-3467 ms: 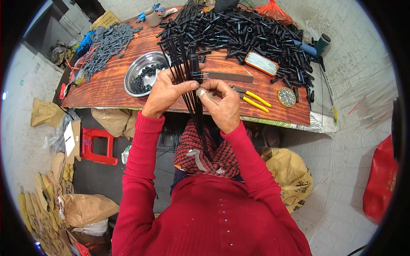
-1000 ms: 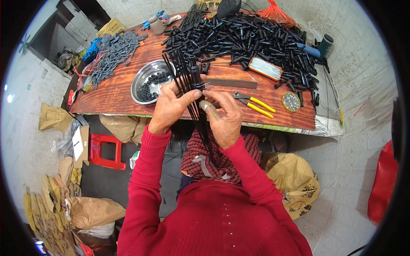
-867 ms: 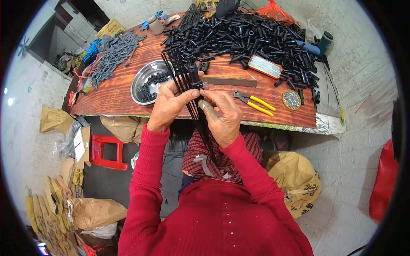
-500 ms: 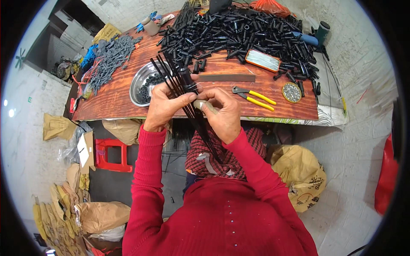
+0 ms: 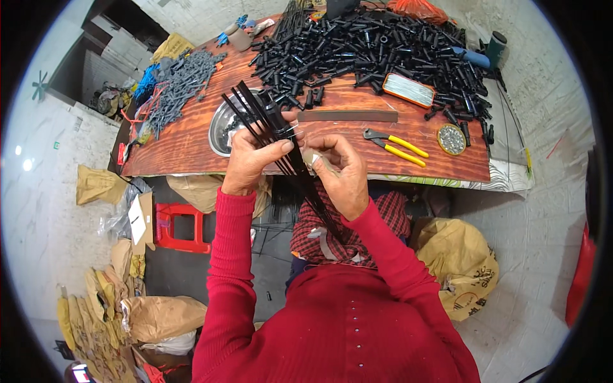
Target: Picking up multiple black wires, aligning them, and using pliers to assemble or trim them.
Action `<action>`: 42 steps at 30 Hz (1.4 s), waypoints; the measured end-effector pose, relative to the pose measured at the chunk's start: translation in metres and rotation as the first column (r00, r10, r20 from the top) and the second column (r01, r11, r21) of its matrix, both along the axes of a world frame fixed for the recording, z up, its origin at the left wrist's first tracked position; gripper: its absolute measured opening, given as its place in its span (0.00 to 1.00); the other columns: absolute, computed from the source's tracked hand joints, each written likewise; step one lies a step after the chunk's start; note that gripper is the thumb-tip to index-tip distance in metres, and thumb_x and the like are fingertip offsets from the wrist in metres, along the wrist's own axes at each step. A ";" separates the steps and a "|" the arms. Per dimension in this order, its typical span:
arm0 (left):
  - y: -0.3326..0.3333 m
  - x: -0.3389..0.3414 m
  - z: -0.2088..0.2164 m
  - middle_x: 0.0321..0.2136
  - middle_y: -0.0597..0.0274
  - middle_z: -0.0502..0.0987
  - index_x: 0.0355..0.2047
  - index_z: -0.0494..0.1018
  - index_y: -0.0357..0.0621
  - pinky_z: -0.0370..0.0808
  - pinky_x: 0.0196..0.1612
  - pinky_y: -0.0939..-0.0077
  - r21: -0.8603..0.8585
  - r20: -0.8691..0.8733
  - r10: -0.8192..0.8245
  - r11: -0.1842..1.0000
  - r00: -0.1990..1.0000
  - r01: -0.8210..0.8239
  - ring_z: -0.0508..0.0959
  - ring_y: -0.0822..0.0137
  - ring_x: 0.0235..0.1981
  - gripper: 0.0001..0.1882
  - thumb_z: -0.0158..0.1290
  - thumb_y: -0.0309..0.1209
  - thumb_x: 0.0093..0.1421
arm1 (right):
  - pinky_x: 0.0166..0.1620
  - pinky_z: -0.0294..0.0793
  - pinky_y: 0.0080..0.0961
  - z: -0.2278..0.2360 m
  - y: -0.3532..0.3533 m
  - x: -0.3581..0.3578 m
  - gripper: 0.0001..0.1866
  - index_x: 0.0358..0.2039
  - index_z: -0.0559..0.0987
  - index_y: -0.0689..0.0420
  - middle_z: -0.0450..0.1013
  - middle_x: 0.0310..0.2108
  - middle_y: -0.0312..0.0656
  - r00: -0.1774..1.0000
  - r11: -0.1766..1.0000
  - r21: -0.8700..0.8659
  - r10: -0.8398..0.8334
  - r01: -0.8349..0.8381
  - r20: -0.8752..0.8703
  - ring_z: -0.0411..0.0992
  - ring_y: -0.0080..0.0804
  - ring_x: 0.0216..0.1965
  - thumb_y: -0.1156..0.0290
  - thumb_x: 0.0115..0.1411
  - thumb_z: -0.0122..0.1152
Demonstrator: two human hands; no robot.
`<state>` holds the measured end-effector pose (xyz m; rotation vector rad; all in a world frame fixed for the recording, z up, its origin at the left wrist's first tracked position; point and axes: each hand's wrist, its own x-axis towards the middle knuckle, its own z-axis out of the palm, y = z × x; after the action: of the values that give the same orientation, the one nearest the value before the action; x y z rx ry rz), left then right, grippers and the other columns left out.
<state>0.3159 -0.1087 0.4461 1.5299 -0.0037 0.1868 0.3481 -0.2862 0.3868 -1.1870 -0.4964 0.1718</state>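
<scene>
My left hand (image 5: 246, 165) is closed round a bundle of thin black rods (image 5: 319, 205), which slants from above the bowl down to my lap. At its upper end a black tubular piece (image 5: 275, 119) stands among the rods, with a thin silvery wire beside it. Just right of the bundle is my right hand (image 5: 348, 175), thumb and forefinger pinched together. A pale wrap covers one of its fingertips, and whatever is between them is too small to make out. Behind my left hand, a metal bowl (image 5: 214, 131) of small black parts is partly hidden.
Black tubular parts (image 5: 357, 48) are heaped at the back. On the wooden table (image 5: 357, 156) lie yellow-handled pliers (image 5: 407, 145), a flat bar (image 5: 348, 115), a tin of pins (image 5: 408, 90), a round tin of small metal pieces (image 5: 451, 139) and grey parts (image 5: 182, 86). A red stool (image 5: 163, 228) stands below.
The whole view has shifted, so the table appears further right. My right fingers have drawn back slightly from the rods. My left hand keeps its hold on the bundle.
</scene>
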 end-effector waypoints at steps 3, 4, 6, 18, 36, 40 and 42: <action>-0.001 0.001 -0.001 0.38 0.56 0.82 0.53 0.73 0.33 0.80 0.47 0.71 0.018 0.033 -0.010 1.000 0.999 0.010 0.82 0.67 0.40 0.24 0.62 0.21 0.54 | 0.43 0.76 0.21 0.012 0.002 -0.002 0.18 0.50 0.76 0.63 0.75 0.41 0.41 0.997 0.997 0.003 -0.074 0.073 0.027 0.76 0.25 0.39 0.84 0.58 0.57; -0.002 0.001 0.000 0.38 0.57 0.82 0.52 0.74 0.33 0.80 0.47 0.72 0.047 0.034 0.003 0.999 0.999 -0.004 0.82 0.68 0.40 0.24 0.63 0.21 0.54 | 0.43 0.76 0.21 0.013 0.002 0.000 0.18 0.50 0.76 0.63 0.75 0.41 0.41 0.997 0.997 0.001 -0.071 0.071 0.027 0.76 0.25 0.39 0.84 0.58 0.57; -0.002 0.003 -0.002 0.37 0.58 0.82 0.52 0.74 0.34 0.79 0.46 0.75 0.061 0.063 -0.004 0.998 0.998 0.000 0.82 0.70 0.38 0.23 0.63 0.22 0.54 | 0.41 0.77 0.23 0.015 0.000 0.006 0.21 0.50 0.78 0.62 0.74 0.42 0.44 0.927 0.970 -0.125 -0.154 0.207 0.341 0.77 0.28 0.38 0.86 0.54 0.58; -0.017 0.005 0.001 0.36 0.65 0.81 0.48 0.78 0.37 0.76 0.41 0.81 0.156 0.097 0.102 0.981 0.990 -0.117 0.79 0.76 0.36 0.21 0.65 0.24 0.53 | 0.31 0.75 0.24 0.040 -0.011 0.017 0.07 0.31 0.84 0.60 0.77 0.28 0.41 0.654 0.841 -0.156 -0.273 0.519 0.705 0.77 0.32 0.28 0.77 0.50 0.70; -0.028 0.005 0.005 0.36 0.63 0.82 0.48 0.77 0.35 0.76 0.43 0.78 0.147 0.060 0.057 0.987 0.997 -0.066 0.80 0.74 0.36 0.20 0.65 0.23 0.53 | 0.37 0.75 0.19 0.016 -0.026 0.013 0.08 0.38 0.77 0.66 0.76 0.32 0.38 0.977 0.980 0.085 0.189 -0.181 -0.098 0.74 0.20 0.32 0.73 0.66 0.57; -0.023 0.001 0.004 0.36 0.63 0.81 0.48 0.77 0.34 0.77 0.43 0.79 0.122 0.040 0.126 0.984 0.991 -0.130 0.80 0.75 0.34 0.21 0.64 0.19 0.52 | 0.37 0.75 0.20 -0.006 -0.052 0.031 0.09 0.39 0.77 0.65 0.76 0.32 0.39 0.974 0.974 0.080 0.218 -0.213 -0.056 0.74 0.21 0.31 0.71 0.65 0.59; -0.013 -0.002 -0.001 0.35 0.62 0.81 0.49 0.76 0.34 0.78 0.42 0.79 0.075 0.097 0.125 0.988 0.987 -0.132 0.80 0.75 0.34 0.22 0.64 0.19 0.52 | 0.38 0.75 0.25 -0.024 -0.076 0.049 0.10 0.40 0.77 0.61 0.76 0.35 0.41 0.918 0.866 -0.413 -0.120 0.284 0.379 0.75 0.29 0.34 0.71 0.60 0.63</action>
<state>0.3134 -0.1222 0.4450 1.6020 0.0144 0.3637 0.3968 -0.3618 0.3628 -1.7468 -0.6496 -0.1149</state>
